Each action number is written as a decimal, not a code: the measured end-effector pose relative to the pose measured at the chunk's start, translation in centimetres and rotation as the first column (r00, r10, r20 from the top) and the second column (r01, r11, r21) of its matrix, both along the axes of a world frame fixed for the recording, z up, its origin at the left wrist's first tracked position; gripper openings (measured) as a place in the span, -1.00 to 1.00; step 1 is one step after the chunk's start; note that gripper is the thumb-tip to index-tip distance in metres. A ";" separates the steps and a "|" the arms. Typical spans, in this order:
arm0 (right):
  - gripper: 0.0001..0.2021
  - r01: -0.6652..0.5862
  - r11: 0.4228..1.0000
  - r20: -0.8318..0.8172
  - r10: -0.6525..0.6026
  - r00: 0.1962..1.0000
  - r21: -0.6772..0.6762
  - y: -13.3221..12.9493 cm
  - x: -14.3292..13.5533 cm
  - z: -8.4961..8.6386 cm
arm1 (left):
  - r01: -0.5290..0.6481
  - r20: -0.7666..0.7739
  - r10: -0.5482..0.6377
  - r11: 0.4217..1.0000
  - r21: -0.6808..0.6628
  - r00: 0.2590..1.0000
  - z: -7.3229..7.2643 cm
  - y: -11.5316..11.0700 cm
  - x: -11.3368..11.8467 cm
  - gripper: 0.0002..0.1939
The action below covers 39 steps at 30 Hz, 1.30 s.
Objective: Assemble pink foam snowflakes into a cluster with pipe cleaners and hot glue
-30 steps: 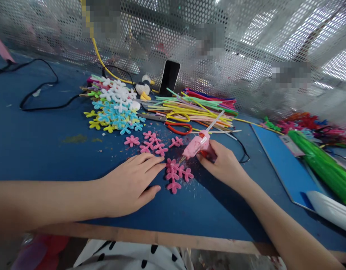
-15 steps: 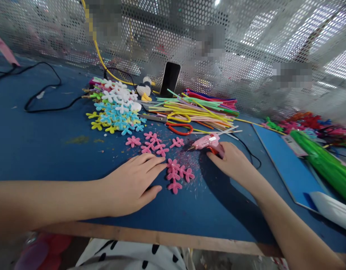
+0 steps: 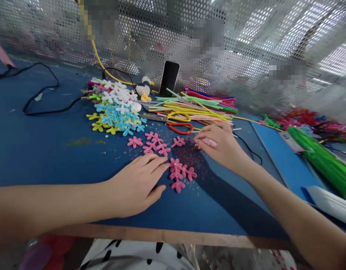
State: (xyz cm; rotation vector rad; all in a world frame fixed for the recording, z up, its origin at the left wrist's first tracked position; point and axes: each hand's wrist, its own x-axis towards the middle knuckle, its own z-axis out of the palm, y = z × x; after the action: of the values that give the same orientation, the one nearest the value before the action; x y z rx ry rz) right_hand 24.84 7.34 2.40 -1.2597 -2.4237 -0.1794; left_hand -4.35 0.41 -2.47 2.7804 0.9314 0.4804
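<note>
My left hand (image 3: pixel 142 183) lies palm down on the table with fingers stretched out. Its fingertips reach the edge of a pink fuzzy flower cluster (image 3: pixel 176 174). More pink flower pieces (image 3: pixel 156 143) lie just beyond the fingers, with a small single one (image 3: pixel 178 141) to the right. My right hand (image 3: pixel 219 144) is closed over a pink glue gun (image 3: pixel 209 142); only part of its body and the nozzle show between thumb and fingers, and the handle is hidden.
Behind lie scissors (image 3: pixel 180 127) with red and yellow handles, many coloured pipe cleaners (image 3: pixel 190 108), a propped phone (image 3: pixel 169 78) and a heap of white, blue and yellow flowers (image 3: pixel 116 108). At right are a blue board (image 3: pixel 277 153) and a green wrapped bundle (image 3: pixel 319 161). A black cord (image 3: pixel 43 90) crosses the left.
My right hand has shifted from the glue gun's handle up and left over its body, now covering most of it. My left hand stays in place beside the pink flowers.
</note>
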 end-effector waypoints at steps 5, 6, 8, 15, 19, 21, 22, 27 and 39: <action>-0.77 -0.048 0.992 0.201 0.071 0.977 -0.118 2.9 -2.7 0.2 | -0.007 0.010 0.007 1.000 0.002 1.000 0.0 0.0 0.0 -0.52; -0.74 -0.045 0.987 0.236 0.081 0.968 -0.152 3.5 -3.0 0.0 | -0.009 0.010 0.009 1.000 -0.002 1.000 0.0 0.0 0.0 -0.52; -0.75 -0.055 0.980 0.271 0.107 0.957 -0.191 4.6 -3.3 -0.3 | -0.011 0.010 0.011 1.000 -0.008 1.000 0.0 0.0 0.0 -0.52; -0.85 -0.100 0.933 0.094 0.141 0.986 -0.344 4.5 -3.5 1.7 | 0.002 0.011 -0.001 1.000 -0.022 1.000 0.0 0.1 -0.1 -0.52; -0.84 -0.007 0.884 -0.147 -0.070 0.987 -0.468 1.4 -2.8 3.9 | -0.004 0.021 0.004 1.000 -0.017 1.000 0.0 0.1 -0.1 -0.53; -0.80 -0.017 0.830 -0.279 -0.168 0.946 -0.558 -0.3 -2.2 3.9 | -0.006 0.028 0.006 1.000 -0.009 1.000 -0.1 0.1 -0.1 -0.53; -0.78 -0.021 0.818 -0.338 -0.214 0.917 -0.575 -1.1 -1.9 3.7 | -0.005 0.028 0.006 1.000 -0.007 1.000 -0.1 0.1 -0.1 -0.53; -0.77 -0.087 0.788 -0.514 -0.310 0.800 -0.610 -4.3 -0.3 0.8 | -0.013 0.010 0.013 1.000 -0.007 1.000 -0.1 0.1 0.0 -0.52; -0.75 -0.281 0.541 -0.538 -0.403 0.740 -0.792 -6.2 -0.2 -0.9 | -0.050 -0.012 0.049 0.997 -0.059 0.999 0.0 0.3 0.2 -0.50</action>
State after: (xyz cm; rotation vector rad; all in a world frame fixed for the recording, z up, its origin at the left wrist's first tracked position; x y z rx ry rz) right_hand 24.61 1.13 1.52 -1.3940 -1.7301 1.4037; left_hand -4.18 0.67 -2.47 2.7153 1.0028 0.4380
